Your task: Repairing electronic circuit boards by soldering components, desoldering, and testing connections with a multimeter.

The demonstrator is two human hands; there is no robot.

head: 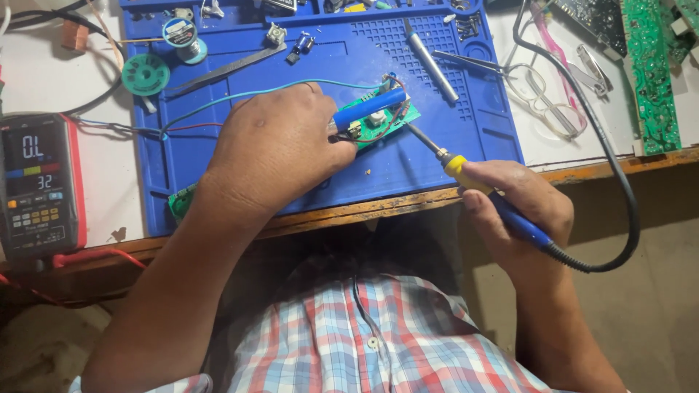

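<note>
Circuit board [384, 120], small and green, lies on the blue mat [437, 138] near the front edge of the table [582, 169]. The left hand [273, 149] is closed around a blue cylinder-shaped tool [368, 109] and holds it over the board. The right hand [520, 200] grips a soldering iron [480, 185] by its yellow and blue handle, its tip touching the board's right edge. A multimeter [36, 185] sits far left, and tweezers [222, 71] and a solder spool [145, 74] rest behind.
</note>
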